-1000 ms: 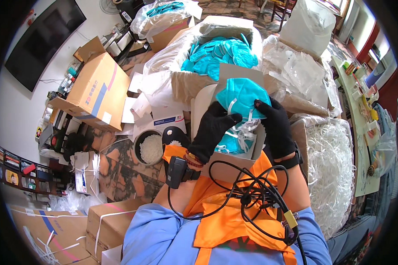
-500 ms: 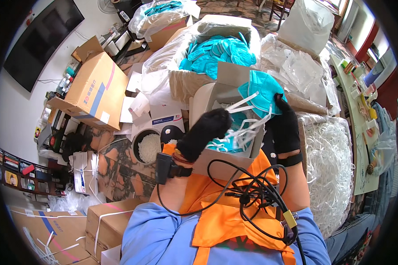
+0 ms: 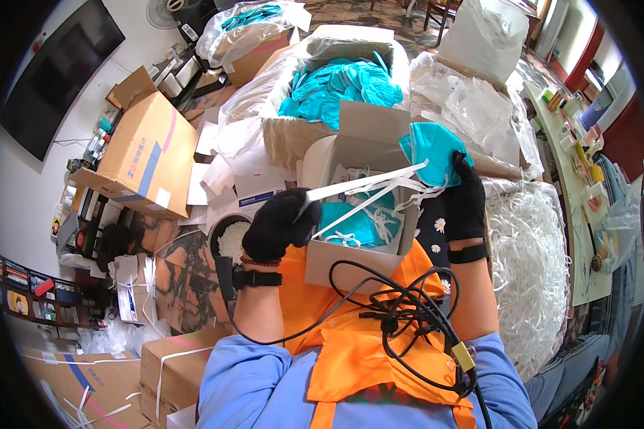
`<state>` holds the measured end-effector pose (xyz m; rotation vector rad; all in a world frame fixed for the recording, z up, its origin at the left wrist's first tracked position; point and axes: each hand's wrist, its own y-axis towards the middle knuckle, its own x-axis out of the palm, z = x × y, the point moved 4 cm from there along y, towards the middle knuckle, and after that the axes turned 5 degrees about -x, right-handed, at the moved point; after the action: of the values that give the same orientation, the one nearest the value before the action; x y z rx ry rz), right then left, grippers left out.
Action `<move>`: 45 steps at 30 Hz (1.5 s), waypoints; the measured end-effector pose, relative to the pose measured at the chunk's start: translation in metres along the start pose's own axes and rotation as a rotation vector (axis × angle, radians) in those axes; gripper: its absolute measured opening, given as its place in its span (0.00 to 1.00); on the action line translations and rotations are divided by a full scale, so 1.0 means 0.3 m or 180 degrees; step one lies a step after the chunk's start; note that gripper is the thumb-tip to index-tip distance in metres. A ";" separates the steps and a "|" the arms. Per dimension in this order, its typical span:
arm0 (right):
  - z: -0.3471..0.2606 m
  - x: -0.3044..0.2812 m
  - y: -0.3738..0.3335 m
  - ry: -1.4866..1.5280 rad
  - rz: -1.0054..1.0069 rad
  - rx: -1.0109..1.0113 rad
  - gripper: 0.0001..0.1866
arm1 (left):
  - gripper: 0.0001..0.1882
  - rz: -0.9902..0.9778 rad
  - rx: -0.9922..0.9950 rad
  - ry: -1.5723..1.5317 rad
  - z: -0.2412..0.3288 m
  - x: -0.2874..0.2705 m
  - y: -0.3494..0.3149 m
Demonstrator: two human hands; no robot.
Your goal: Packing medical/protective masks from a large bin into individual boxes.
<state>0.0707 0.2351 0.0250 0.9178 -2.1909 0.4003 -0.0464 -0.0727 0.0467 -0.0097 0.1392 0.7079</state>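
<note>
The black-gloved left hand (image 3: 283, 223) has moved from over the open grey cardboard box (image 3: 368, 125) to beyond its left side. The flat white elastic straps (image 3: 368, 180), earlier slack, now stretch straight across the box. The turquoise fabric face mask (image 3: 436, 154) and the black-gloved right hand (image 3: 467, 204) have shifted from above the box to its right side.

White straps (image 3: 365, 180), ends apparently hidden inside left hand (image 3: 283, 225)

Masks (image 3: 350, 223) in the small box (image 3: 322, 262), one mask (image 3: 433, 156) near its far right corner, mask pile (image 3: 343, 89) in the large carton (image 3: 290, 143) behind the small box's far edge, strips (image 3: 526, 279) beyond its right edge, bowl (image 3: 213, 247) off its left edge.
</note>
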 end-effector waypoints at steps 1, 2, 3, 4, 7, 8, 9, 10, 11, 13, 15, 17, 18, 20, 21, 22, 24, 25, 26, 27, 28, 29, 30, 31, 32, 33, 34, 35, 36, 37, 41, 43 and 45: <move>-0.027 0.018 -0.009 -0.0261 0.0013 -0.0246 0.15 | 0.09 -0.0483 -0.0435 -0.0184 -0.023 -0.004 0.003; -0.058 0.042 -0.021 -0.0522 0.0024 -0.0491 0.15 | 0.12 -0.0750 -0.1181 -0.0614 -0.058 0.004 0.009; -0.086 0.069 -0.033 -0.0792 0.0041 -0.0752 0.15 | 0.13 -0.0828 -0.1459 -0.0094 -0.072 0.001 0.031; -0.094 0.087 -0.042 -0.0942 0.0027 -0.0898 0.13 | 0.16 -0.0897 -0.1729 0.0432 -0.084 -0.001 0.043; -0.097 0.142 -0.075 -0.1361 -0.0098 -0.1215 0.10 | 0.19 -0.0411 -0.1690 -0.0025 -0.055 0.017 0.050; -0.099 0.162 -0.087 -0.1483 -0.0183 -0.1264 0.10 | 0.22 -0.0228 -0.1179 0.0058 -0.053 0.029 0.071; -0.104 0.195 -0.101 -0.1587 -0.0293 -0.1318 0.10 | 0.25 -0.0021 -0.0656 0.0156 -0.053 0.035 0.095; -0.108 0.219 -0.111 -0.1746 -0.0324 -0.1411 0.10 | 0.29 0.0159 -0.0142 0.0236 -0.016 0.039 0.119; -0.113 0.242 -0.122 -0.1905 -0.0356 -0.1504 0.10 | 0.37 0.0087 -0.0051 0.0437 0.019 0.025 0.136; -0.105 0.266 -0.133 -0.2098 -0.0495 -0.1675 0.10 | 0.39 0.0121 0.0128 -0.0871 0.053 0.068 0.171; -0.090 0.257 -0.131 -0.2271 -0.0640 -0.1846 0.11 | 0.40 -0.0199 0.0528 -0.0889 0.073 0.160 0.253; -0.070 0.275 -0.132 -0.2245 -0.0694 -0.1532 0.13 | 0.35 0.0168 0.1669 0.0860 0.091 0.241 0.265; -0.069 0.268 -0.129 -0.2256 -0.0684 -0.1388 0.14 | 0.31 -0.0052 0.1298 0.0880 0.088 0.264 0.261; -0.090 0.233 -0.119 -0.2142 -0.0464 -0.1384 0.13 | 0.23 -0.0497 0.0554 0.0915 0.085 0.309 0.252; -0.100 0.222 -0.120 -0.2083 -0.0368 -0.1381 0.13 | 0.14 -0.0643 0.0069 -0.0013 0.038 0.303 0.246; -0.097 0.213 -0.122 -0.1962 -0.0362 -0.1229 0.13 | 0.13 -0.0669 -0.0088 -0.0266 -0.001 0.292 0.241; -0.089 0.195 -0.127 -0.1713 -0.0339 -0.0925 0.14 | 0.12 -0.0723 -0.0414 -0.0765 -0.033 0.274 0.229; -0.062 0.176 -0.123 -0.1441 -0.0377 -0.0820 0.14 | 0.11 -0.0842 -0.0225 -0.0462 0.017 0.282 0.210; -0.033 0.174 -0.133 -0.0919 -0.0416 -0.0412 0.14 | 0.12 -0.0777 0.0049 -0.0236 0.016 0.293 0.208; 0.013 0.194 -0.156 -0.0364 -0.0504 0.0022 0.15 | 0.13 -0.0653 0.0322 0.0022 0.006 0.295 0.196; 0.042 0.201 -0.181 0.0162 -0.0562 0.0426 0.15 | 0.14 -0.0424 0.1576 0.1404 0.013 0.316 0.202; 0.070 0.160 -0.192 -0.0105 -0.0614 0.0660 0.14 | 0.16 0.0423 0.2792 0.2705 0.013 0.328 0.195; 0.090 0.129 -0.200 -0.0106 -0.0556 0.0697 0.14 | 0.16 0.0276 0.2593 0.2681 0.015 0.338 0.195; 0.107 0.103 -0.206 -0.0108 -0.0498 0.0734 0.14 | 0.16 0.0131 0.2394 0.2656 0.018 0.350 0.182; 0.113 0.085 -0.208 -0.0109 -0.0439 0.0769 0.14 | 0.16 -0.0015 0.2196 0.2629 0.015 0.361 0.176; 0.111 0.128 -0.215 -0.0295 -0.0350 0.0767 0.13 | 0.14 0.0064 0.2358 0.2792 0.006 0.361 0.157; 0.098 0.145 -0.211 -0.0600 -0.0481 0.0711 0.13 | 0.14 -0.0028 0.2248 0.2692 0.013 0.360 0.149; 0.088 0.158 -0.207 -0.0905 -0.0609 0.0654 0.12 | 0.14 -0.0121 0.2139 0.2590 0.024 0.356 0.138; 0.076 0.168 -0.204 -0.1221 -0.0746 0.0585 0.12 | 0.13 -0.0203 0.2044 0.2484 0.034 0.353 0.134; 0.065 0.176 -0.211 -0.1384 -0.0775 0.0567 0.11 | 0.12 -0.0413 0.1306 0.1484 0.022 0.338 0.146; 0.057 0.196 -0.234 -0.1857 -0.1094 0.0762 0.11 | 0.10 -0.0052 0.1619 0.1713 -0.048 0.284 0.138; 0.091 0.194 -0.241 -0.1441 -0.1242 0.1038 0.10 | 0.11 0.0489 0.2019 0.1850 -0.011 0.274 0.124; 0.143 0.199 -0.262 -0.1412 -0.0833 0.1252 0.10 | 0.14 0.0834 0.1001 -0.0071 0.015 0.270 0.101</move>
<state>0.0762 0.1284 0.0388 1.6188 -2.3786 0.5528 -0.0047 0.0030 0.0418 0.3220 0.2319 0.9408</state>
